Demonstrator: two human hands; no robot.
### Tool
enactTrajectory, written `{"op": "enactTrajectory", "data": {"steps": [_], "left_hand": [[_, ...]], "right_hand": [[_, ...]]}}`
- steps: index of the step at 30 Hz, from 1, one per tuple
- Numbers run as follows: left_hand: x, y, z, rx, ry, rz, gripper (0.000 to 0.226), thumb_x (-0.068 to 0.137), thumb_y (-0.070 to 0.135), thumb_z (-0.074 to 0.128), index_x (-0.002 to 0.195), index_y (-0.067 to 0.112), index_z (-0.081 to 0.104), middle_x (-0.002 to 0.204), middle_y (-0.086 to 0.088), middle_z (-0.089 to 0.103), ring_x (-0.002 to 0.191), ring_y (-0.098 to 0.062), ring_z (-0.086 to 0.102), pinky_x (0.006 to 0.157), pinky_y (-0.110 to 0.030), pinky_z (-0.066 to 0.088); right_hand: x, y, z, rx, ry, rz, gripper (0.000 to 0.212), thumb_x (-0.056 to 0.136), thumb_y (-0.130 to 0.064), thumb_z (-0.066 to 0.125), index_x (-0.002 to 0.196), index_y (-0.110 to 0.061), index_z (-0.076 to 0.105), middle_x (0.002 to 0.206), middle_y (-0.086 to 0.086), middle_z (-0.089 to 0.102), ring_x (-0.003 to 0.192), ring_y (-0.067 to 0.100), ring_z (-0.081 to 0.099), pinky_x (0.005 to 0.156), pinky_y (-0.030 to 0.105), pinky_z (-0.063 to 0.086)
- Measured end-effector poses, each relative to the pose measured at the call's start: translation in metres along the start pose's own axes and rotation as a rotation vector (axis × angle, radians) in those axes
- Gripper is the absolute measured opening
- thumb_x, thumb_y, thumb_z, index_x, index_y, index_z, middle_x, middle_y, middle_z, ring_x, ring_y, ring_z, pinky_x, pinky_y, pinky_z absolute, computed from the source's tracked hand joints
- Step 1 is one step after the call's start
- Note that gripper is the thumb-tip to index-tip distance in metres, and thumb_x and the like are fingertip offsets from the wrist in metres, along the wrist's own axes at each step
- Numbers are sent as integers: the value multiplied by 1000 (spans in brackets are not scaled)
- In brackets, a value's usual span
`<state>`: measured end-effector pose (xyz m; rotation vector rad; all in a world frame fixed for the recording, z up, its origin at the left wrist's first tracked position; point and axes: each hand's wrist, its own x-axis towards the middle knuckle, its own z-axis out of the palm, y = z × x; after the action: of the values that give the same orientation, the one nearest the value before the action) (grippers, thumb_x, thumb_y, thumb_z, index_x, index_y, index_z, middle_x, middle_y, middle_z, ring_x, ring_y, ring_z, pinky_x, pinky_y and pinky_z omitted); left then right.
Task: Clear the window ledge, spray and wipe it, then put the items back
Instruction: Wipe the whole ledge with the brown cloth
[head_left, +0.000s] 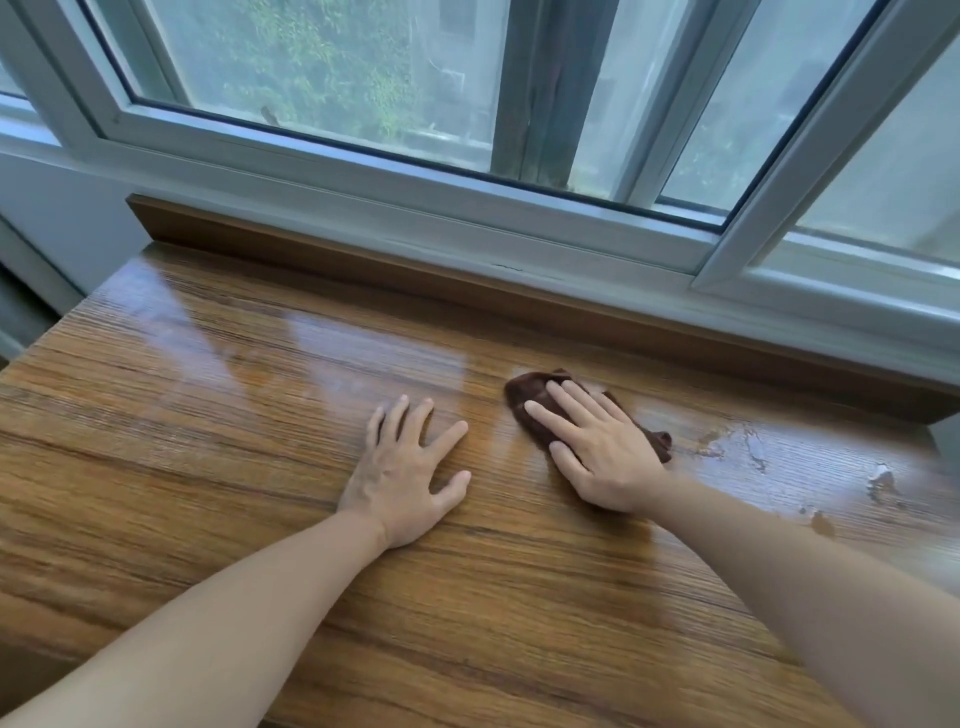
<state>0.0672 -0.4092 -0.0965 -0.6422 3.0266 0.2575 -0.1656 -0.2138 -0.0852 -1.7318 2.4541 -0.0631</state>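
A wide wooden window ledge (208, 415) fills the lower part of the head view, glossy and streaked with wet film. My right hand (597, 452) lies flat with straight fingers on a dark brown cloth (524, 389), pressing it onto the ledge right of centre. The cloth shows past the fingertips and beside the wrist. My left hand (405, 467) rests flat on the bare wood just left of the cloth, fingers spread, holding nothing. Small puddles of liquid (748, 441) sit on the wood to the right of the cloth.
A white-framed sliding window (415, 208) runs along the back of the ledge above a raised wooden strip (363, 260). The ledge's left edge drops off beside a pale wall (62, 223). No other items are in view on the ledge.
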Motion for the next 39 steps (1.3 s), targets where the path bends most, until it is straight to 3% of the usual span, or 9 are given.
{"op": "enactTrajectory", "data": {"steps": [3, 8, 15, 20, 22, 27, 34, 37, 39], "left_hand": [[1, 1, 0, -13, 8, 8, 70, 95, 72, 21, 159, 44, 23, 169, -8, 15, 157, -33, 2, 127, -52, -2], [1, -2, 0, -9, -2, -7, 70, 94, 72, 19, 158, 45, 21, 169, -7, 13, 157, -32, -1, 127, -52, -4], [0, 0, 1, -13, -17, 6, 69, 95, 72, 21, 158, 45, 19, 169, -7, 12, 157, -33, 0, 127, -52, -3], [3, -2, 3, -17, 3, 2, 69, 94, 72, 21, 158, 44, 23, 168, -8, 16, 157, -33, 3, 127, -53, 0], [3, -5, 4, -10, 8, 0, 69, 94, 73, 20, 157, 45, 23, 168, -7, 17, 157, -33, 4, 127, -52, 0], [1, -3, 5, 0, 0, 3, 69, 93, 73, 18, 157, 46, 22, 167, -7, 16, 157, -33, 3, 127, -52, 0], [0, -3, 3, 23, -8, -8, 72, 91, 74, 15, 157, 45, 22, 168, -8, 16, 157, -33, 3, 127, -53, 1], [0, -1, 3, 16, -5, -10, 71, 92, 73, 16, 156, 45, 23, 168, -8, 16, 157, -33, 3, 127, -53, 1], [1, -1, 3, 12, -7, -5, 71, 92, 73, 16, 156, 45, 23, 168, -8, 16, 157, -33, 3, 127, -53, 1]], "right_hand": [[8, 20, -3, -37, -12, 10, 59, 104, -49, 29, 162, -44, 21, 173, -3, 17, 160, 18, 9, 128, 40, 11], [50, 28, -5, 20, 83, 384, 61, 101, -46, 27, 161, -37, 24, 171, 3, 23, 158, 22, 14, 128, 43, 13], [7, 24, -5, -4, -18, 88, 58, 105, -48, 26, 162, -43, 19, 173, -2, 16, 160, 18, 8, 129, 43, 11], [37, 28, -4, 40, 85, 457, 62, 100, -49, 26, 161, -38, 23, 170, 5, 23, 158, 24, 14, 128, 47, 14], [44, 24, -2, 41, 88, 489, 63, 100, -48, 23, 162, -36, 21, 171, 7, 22, 159, 25, 14, 129, 48, 13], [2, 12, -2, 9, 30, 275, 58, 105, -46, 26, 163, -39, 19, 173, 2, 17, 160, 21, 8, 129, 43, 9], [-112, -51, 5, -47, -118, -226, 59, 108, -46, 33, 164, -45, 15, 174, -2, 8, 161, 16, -3, 130, 41, -2], [-109, -43, 6, -58, -137, -249, 57, 109, -47, 28, 164, -46, 14, 174, -3, 9, 161, 15, -3, 130, 41, 0], [-86, -33, 7, -52, -91, -120, 56, 108, -49, 26, 163, -44, 16, 174, -1, 13, 161, 18, 3, 130, 44, 5]]}}
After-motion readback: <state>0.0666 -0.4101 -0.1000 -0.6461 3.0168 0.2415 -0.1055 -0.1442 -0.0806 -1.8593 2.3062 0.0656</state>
